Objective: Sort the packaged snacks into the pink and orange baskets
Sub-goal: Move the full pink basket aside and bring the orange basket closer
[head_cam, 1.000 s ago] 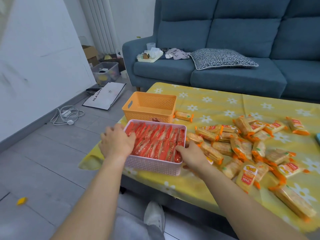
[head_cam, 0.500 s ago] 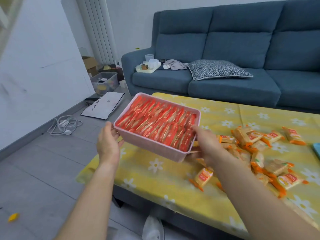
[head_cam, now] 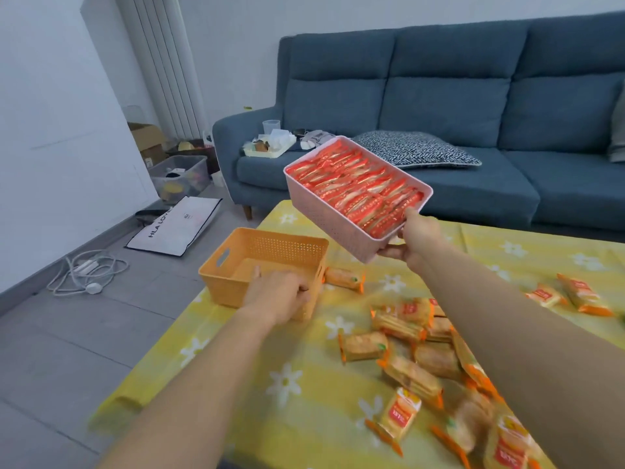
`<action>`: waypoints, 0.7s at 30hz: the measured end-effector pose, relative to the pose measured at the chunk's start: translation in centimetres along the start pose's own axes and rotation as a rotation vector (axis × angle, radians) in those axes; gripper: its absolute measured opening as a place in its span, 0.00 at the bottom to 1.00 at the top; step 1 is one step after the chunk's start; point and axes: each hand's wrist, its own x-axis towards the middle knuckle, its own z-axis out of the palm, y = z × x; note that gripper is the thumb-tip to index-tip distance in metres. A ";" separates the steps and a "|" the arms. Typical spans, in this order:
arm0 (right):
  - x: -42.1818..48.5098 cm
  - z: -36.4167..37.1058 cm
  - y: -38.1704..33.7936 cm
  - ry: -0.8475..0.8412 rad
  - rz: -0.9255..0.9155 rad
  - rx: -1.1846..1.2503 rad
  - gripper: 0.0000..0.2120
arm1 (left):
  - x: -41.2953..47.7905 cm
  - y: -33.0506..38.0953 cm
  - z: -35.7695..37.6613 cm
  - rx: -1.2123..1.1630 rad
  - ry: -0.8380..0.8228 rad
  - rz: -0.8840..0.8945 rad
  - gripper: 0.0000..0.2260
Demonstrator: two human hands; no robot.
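Two grips are holding at once. The right hand [head_cam: 417, 238] is clutching the near end of the pink basket [head_cam: 324, 214], thumb over the rim and fingers curled underneath. It is carrying the basket in the air, tilted, above the far side of the table [head_cam: 304, 384], and red packets [head_cam: 358, 187] are filling it edge to edge. The left hand [head_cam: 277, 292] is curling over the near right corner of the orange basket [head_cam: 216, 282], which is sitting at the table's far left corner and appears empty. Its long axis is running roughly left to right. The loose orange-wrapped snacks [head_cam: 406, 319] are lying in a heap toward the table's near right edge, to the right of that basket and under the right arm. One lone packet [head_cam: 343, 279] is lying just beside the basket's right wall. A yellow flowered cloth is covering the table. A blue sofa [head_cam: 439, 96] with a patterned cushion [head_cam: 416, 150] is standing beyond the far edge. A white cable [head_cam: 84, 269] and a flat bag [head_cam: 176, 225] are lying on the grey floor to the left.
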 end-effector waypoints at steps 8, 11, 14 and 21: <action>8.7 5.1 2.1 0.030 0.002 -0.178 0.15 | -4.9 -2.6 -0.9 0.112 -0.047 0.209 0.08; 11.1 5.5 4.1 0.012 0.022 -0.270 0.16 | -5.8 -1.1 -0.6 0.149 -0.085 0.261 0.09; 11.9 5.5 5.7 -0.013 0.066 -0.336 0.19 | -6.1 -0.2 0.0 0.163 -0.110 0.290 0.09; 9.6 4.8 7.1 -0.159 0.109 -0.486 0.17 | -7.5 0.5 -0.4 0.109 -0.158 0.309 0.04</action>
